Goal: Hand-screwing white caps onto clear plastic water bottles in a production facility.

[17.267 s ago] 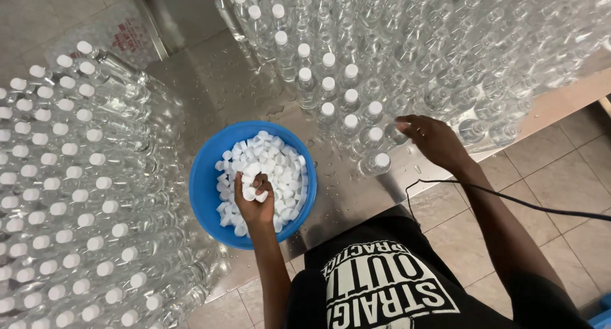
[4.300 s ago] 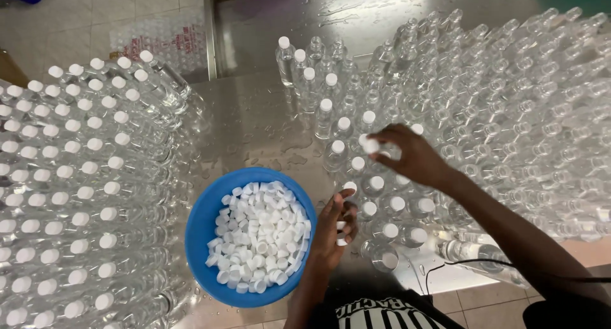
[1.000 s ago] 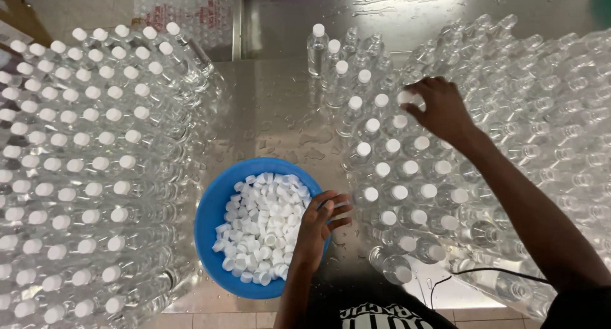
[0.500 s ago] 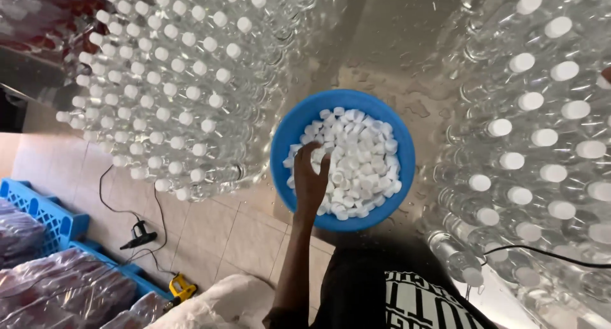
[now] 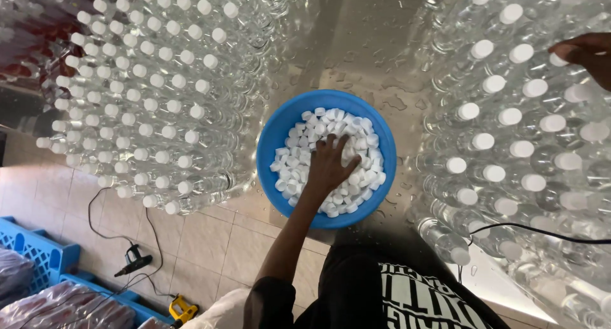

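Observation:
A round blue bowl [image 5: 280, 128] full of white bottle caps [image 5: 359, 141] sits on a wet steel table between two crowds of clear plastic bottles. My left hand [image 5: 331, 167] lies palm down on the caps in the bowl, fingers spread among them. My right hand [image 5: 589, 52] is at the right edge, over the capped bottles [image 5: 503, 119] on the right, with a fingertip by a white cap; whether it holds one I cannot tell. The left group of bottles [image 5: 146, 93] all wear white caps.
The steel table [image 5: 356, 42] is wet between the bottle groups. A black cable [image 5: 534, 230] runs across the right bottles. Below the table edge lie a tiled floor [image 5: 210, 240], blue crates [image 5: 38, 256], a small tool with a cord [image 5: 133, 262] and wrapped bottle packs [image 5: 57, 307].
My left hand has dug further into the caps in the bowl. My right hand has come back into view at the right edge. The view has shifted slightly right.

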